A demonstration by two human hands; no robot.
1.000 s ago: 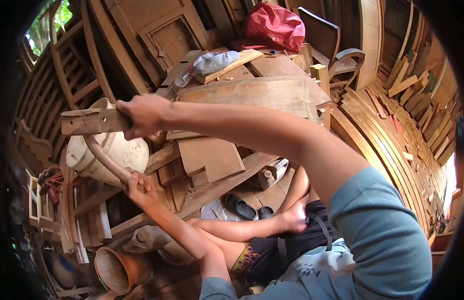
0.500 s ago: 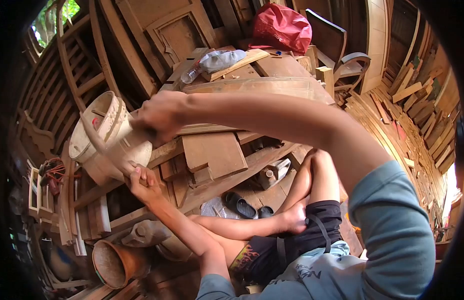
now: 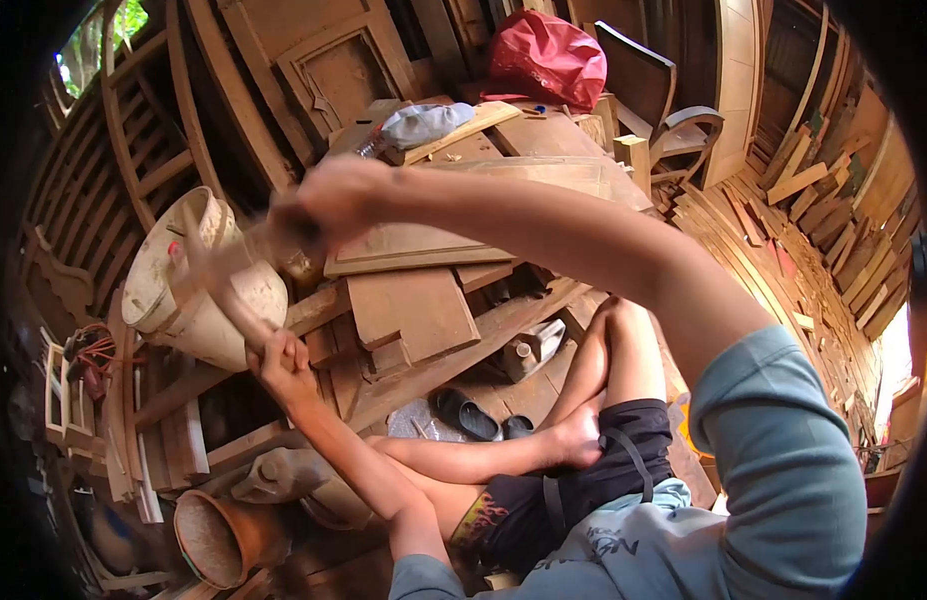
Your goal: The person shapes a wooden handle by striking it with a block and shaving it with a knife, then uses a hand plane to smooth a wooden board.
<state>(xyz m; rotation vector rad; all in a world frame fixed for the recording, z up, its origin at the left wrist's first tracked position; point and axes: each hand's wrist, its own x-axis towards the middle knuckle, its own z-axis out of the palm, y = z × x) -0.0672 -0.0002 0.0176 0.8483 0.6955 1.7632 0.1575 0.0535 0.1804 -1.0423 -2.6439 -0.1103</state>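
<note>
My left hand (image 3: 285, 368) is closed around the lower end of a curved wooden strip (image 3: 243, 318), which rises up and left in front of a white bucket (image 3: 211, 330). With the arm stretched across the view, my right hand (image 3: 343, 200) is closed on a flat blade-like tool (image 3: 228, 260). Motion smears the tool, and I cannot tell its exact kind. Its blurred length reaches down and left, overlapping the wooden strip in this view.
A workbench holds a wooden panel (image 3: 413, 250), a grey cloth bundle (image 3: 428, 125) and a red bag (image 3: 548, 60). Below are dark sandals (image 3: 468, 415) and a plastic jug (image 3: 523, 352). An orange pot (image 3: 253, 535) stands lower left. Wood offcuts (image 3: 833, 230) pile up at right.
The blurred tool in my right hand has swung, its outer end now farther up and left. My left hand keeps hold of the strip. The whole view has shifted slightly.
</note>
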